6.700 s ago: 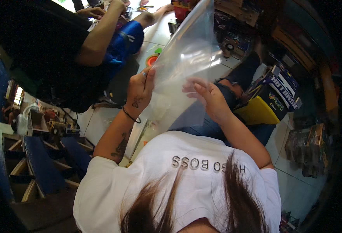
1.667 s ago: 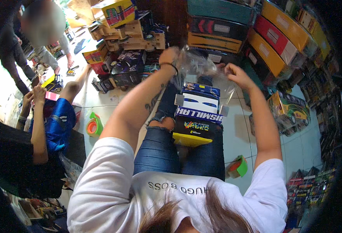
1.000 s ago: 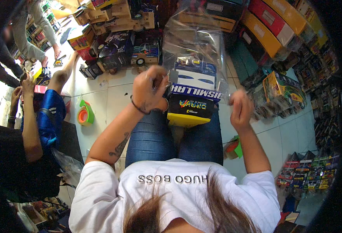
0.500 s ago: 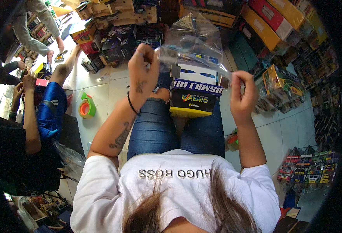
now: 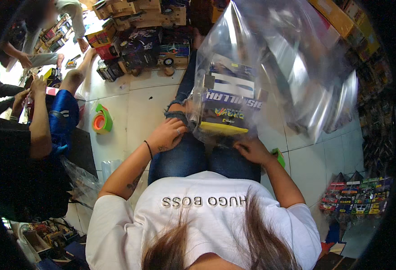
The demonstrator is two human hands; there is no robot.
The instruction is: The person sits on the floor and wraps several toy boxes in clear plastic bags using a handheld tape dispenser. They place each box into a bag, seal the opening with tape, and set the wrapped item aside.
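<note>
On my lap stands a toy truck (image 5: 225,118), its dark front carrying a white panel with blue shapes, a purple band and a yellow lower edge. A large clear plastic bag (image 5: 292,85) covers it and billows up and to the right, partly smeared by motion. My left hand (image 5: 168,134) is closed at the bag's lower left edge, over my thigh. At the lower right edge of the bag, beside the truck's base, my right hand (image 5: 254,150) is closed with its fingertips on the film.
A green tape roll (image 5: 101,120) with an orange core lies on the floor at left; another green object (image 5: 278,157) sits by my right arm. Wooden toy trucks (image 5: 139,13) are stacked ahead. A co-worker in blue shorts (image 5: 64,117) sits at left. Wrapped toys (image 5: 355,193) stand at right.
Both hands have come down toward my lap, bringing the bag's opening over the toy truck. The bag, earlier gathered behind the truck, now surrounds it and swells to the right.
</note>
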